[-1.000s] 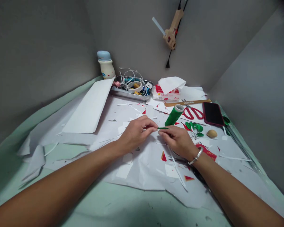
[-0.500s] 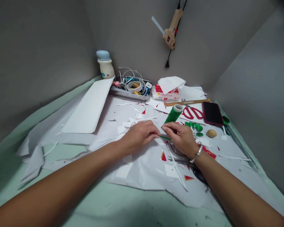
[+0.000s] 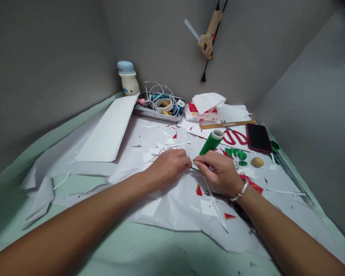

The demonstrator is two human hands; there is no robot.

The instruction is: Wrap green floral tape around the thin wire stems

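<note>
A thin green stem (image 3: 196, 170) lay in the gap between the 2 hands, just below the centre of the frame, its long axis running almost level and dipping slightly to the right. The right hand (image 3: 218, 172), with a silver bangle (image 3: 241, 190) at its wrist, was narrowly closed over the stem's right end. The left hand (image 3: 169, 166) was curled narrowly at the left end, though I could not tell whether it gripped the stem or only touched it.

Both hands were above a white paper sheet (image 3: 172, 214) strewn with red paper triangles (image 3: 199, 190). A roll of green tape (image 3: 211, 142) stood tilted just above the right hand. To its right lay green leaves (image 3: 234, 153), red-handled scissors (image 3: 232, 137), a tan ruler (image 3: 227, 124) and a black phone (image 3: 258, 138) in a red case.

Towards the top of the frame were a tissue packet (image 3: 202, 111) and a metal tray (image 3: 158, 113) holding white cables (image 3: 161, 92). A glue gun (image 3: 208, 34) hung on the wall above them, and a pale green table (image 3: 166, 245) showed along the bottom of the frame.
</note>
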